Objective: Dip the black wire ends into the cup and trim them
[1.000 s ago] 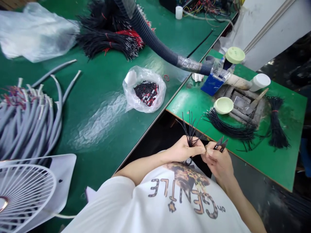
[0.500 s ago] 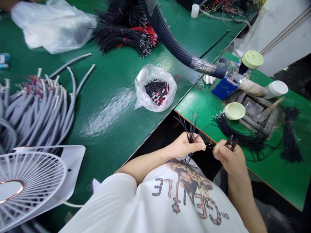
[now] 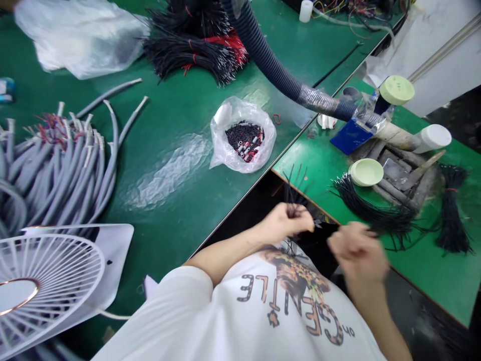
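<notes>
My left hand [image 3: 289, 219] is closed round a bunch of thin black wires [image 3: 295, 193]. Their upper ends fan out above my fingers, and some loose lengths hang below against the shirt. Level with it on the right, my right hand [image 3: 358, 250] is curled into a fist and smeared by motion. A dark two-pronged hand tool stood out of that fist in the earlier frame; now only a dark blurred bit shows at the knuckles. Between both hands a short light wire end [image 3: 317, 223] is blurred. Beyond them, a bundle of black wires [image 3: 370, 205] lies on the smaller green table.
Beside the wires stand a pale green dish [image 3: 366, 172], a soiled metal pot [image 3: 398, 170] and a tied wire bundle [image 3: 451, 210]. A ribbed hose [image 3: 274, 67] arches overhead. A bag of small parts [image 3: 244, 138], grey cables [image 3: 56, 175] and a white fan [image 3: 48, 281] occupy the left table.
My right hand has moved slightly right and down and turned, blurring the dark tool in it. My left hand still grips the wires, its fingers now more curled over them. The view has shifted slightly.
</notes>
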The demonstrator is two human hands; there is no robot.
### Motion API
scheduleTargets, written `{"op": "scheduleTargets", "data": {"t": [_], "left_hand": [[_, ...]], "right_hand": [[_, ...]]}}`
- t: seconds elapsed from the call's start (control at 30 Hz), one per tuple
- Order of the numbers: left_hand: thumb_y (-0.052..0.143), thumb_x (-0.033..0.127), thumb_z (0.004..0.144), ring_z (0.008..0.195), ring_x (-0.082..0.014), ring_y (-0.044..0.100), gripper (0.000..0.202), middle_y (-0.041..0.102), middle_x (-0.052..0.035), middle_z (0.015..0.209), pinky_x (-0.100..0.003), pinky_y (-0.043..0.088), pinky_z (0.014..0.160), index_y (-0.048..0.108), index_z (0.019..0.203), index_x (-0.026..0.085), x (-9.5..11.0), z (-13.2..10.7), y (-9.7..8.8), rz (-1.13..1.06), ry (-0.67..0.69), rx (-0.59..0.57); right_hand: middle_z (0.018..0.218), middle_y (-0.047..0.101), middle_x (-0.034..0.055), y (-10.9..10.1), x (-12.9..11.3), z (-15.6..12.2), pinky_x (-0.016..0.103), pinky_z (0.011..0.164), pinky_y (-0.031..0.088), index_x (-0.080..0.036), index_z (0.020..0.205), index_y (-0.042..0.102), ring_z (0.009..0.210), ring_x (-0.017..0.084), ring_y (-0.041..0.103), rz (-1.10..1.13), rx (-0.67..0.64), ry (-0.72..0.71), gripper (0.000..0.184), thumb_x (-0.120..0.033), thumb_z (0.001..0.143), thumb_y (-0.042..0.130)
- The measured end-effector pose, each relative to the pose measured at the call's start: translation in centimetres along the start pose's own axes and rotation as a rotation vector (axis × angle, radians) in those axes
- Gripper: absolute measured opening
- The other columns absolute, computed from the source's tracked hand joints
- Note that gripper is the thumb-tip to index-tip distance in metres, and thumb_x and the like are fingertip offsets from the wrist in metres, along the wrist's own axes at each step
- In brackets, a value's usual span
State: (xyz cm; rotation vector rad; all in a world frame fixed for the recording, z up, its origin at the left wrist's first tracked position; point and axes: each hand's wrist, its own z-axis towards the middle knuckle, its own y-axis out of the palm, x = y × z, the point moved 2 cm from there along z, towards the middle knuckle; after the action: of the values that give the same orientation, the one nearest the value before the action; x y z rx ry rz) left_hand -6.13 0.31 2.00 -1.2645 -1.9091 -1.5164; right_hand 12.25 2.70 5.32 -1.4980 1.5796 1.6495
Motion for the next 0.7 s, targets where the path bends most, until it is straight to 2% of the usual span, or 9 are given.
{"op": "scheduleTargets", "data": {"t": [0.1, 0.2, 0.3, 0.37, 0.4, 0.47, 0.5, 0.57, 0.7], "left_hand": [[0.080, 0.043, 0.063, 0.038, -0.0027, 0.028, 0.036, 0.040, 0.0073, 0.041, -0.020, 0.017, 0.042, 0.063, 0.062, 0.012, -0.3, 0.3, -1.2, -0.079, 0.018, 0.143], [0.079, 0.044, 0.063, 0.039, -0.0034, 0.029, 0.036, 0.038, 0.0081, 0.040, -0.020, 0.020, 0.043, 0.065, 0.066, 0.012, -0.7, 0.6, -1.4, -0.095, 0.032, 0.148], [0.078, 0.044, 0.066, 0.040, -0.0033, 0.030, 0.036, 0.040, 0.0077, 0.042, -0.021, 0.018, 0.043, 0.067, 0.072, 0.011, -1.2, 0.7, -1.4, -0.094, 0.040, 0.157], [0.078, 0.044, 0.067, 0.040, -0.0033, 0.030, 0.036, 0.043, 0.0068, 0.044, -0.020, 0.016, 0.042, 0.068, 0.075, 0.011, -1.5, 0.7, -1.5, -0.092, 0.030, 0.168], [0.078, 0.044, 0.067, 0.040, -0.0033, 0.031, 0.036, 0.044, 0.0064, 0.045, -0.020, 0.015, 0.042, 0.068, 0.076, 0.011, -1.7, 0.6, -1.5, -0.091, 0.030, 0.179], [0.078, 0.045, 0.068, 0.040, -0.0033, 0.031, 0.036, 0.045, 0.0061, 0.046, -0.021, 0.014, 0.041, 0.068, 0.077, 0.011, -1.6, 0.2, -1.7, -0.089, 0.058, 0.211], [0.077, 0.045, 0.069, 0.039, -0.0033, 0.030, 0.037, 0.045, 0.0061, 0.046, -0.021, 0.014, 0.041, 0.068, 0.077, 0.011, -1.4, 0.0, -1.8, -0.091, 0.088, 0.230], [0.076, 0.047, 0.070, 0.039, -0.0031, 0.028, 0.038, 0.045, 0.0063, 0.046, -0.021, 0.013, 0.041, 0.067, 0.077, 0.010, -0.9, -0.3, -1.9, -0.098, 0.159, 0.264], [0.075, 0.053, 0.072, 0.040, -0.0030, 0.028, 0.043, 0.046, 0.0064, 0.047, -0.021, 0.015, 0.043, 0.067, 0.079, 0.011, -0.1, -0.1, -1.5, -0.049, 0.212, 0.277]], "right_hand": [[0.045, 0.024, -0.0085, -2.0, -3.2, 0.2, 0.022, 0.038, 0.022, -0.018, 0.055, 0.050, 0.036, 0.004, 0.019, -0.089, 0.117, -0.178, 0.028, -0.022, 0.079, 0.062], [0.048, 0.039, -0.0053, -0.9, -4.6, 2.6, 0.025, 0.044, 0.030, -0.018, 0.064, 0.065, 0.041, 0.007, 0.035, -0.349, 0.170, -0.272, 0.015, -0.020, 0.077, 0.070], [0.060, 0.055, -0.0005, 4.5, -4.8, 7.4, 0.028, 0.054, 0.039, -0.018, 0.067, 0.069, 0.055, 0.011, 0.049, -0.649, 0.107, -0.427, 0.011, -0.022, 0.076, 0.075], [0.066, 0.058, -0.0008, 9.3, -4.7, 11.0, 0.028, 0.062, 0.043, -0.018, 0.072, 0.071, 0.061, 0.012, 0.053, -0.839, -0.065, -0.498, 0.006, -0.021, 0.077, 0.072], [0.069, 0.059, -0.0011, 11.5, -4.6, 12.5, 0.029, 0.067, 0.045, -0.018, 0.078, 0.073, 0.066, 0.013, 0.055, -0.919, -0.206, -0.516, 0.003, -0.019, 0.076, 0.072], [0.076, 0.059, -0.0014, 14.1, -4.9, 14.4, 0.030, 0.073, 0.046, -0.018, 0.090, 0.074, 0.073, 0.014, 0.057, -0.966, -0.305, -0.622, 0.018, -0.016, 0.073, 0.073], [0.079, 0.060, -0.0008, 14.3, -5.1, 14.7, 0.031, 0.074, 0.046, -0.018, 0.094, 0.074, 0.075, 0.014, 0.057, -0.965, -0.288, -0.663, 0.020, -0.016, 0.073, 0.073], [0.080, 0.061, 0.0003, 12.7, -5.1, 13.9, 0.029, 0.071, 0.046, -0.019, 0.091, 0.074, 0.074, 0.013, 0.057, -0.937, -0.180, -0.666, 0.014, -0.022, 0.078, 0.071], [0.058, 0.053, -0.0021, 5.2, -2.6, 9.8, 0.024, 0.049, 0.036, -0.018, 0.076, 0.072, 0.052, 0.009, 0.044, -0.794, 0.006, -0.346, 0.015, -0.033, 0.078, 0.072]]}}
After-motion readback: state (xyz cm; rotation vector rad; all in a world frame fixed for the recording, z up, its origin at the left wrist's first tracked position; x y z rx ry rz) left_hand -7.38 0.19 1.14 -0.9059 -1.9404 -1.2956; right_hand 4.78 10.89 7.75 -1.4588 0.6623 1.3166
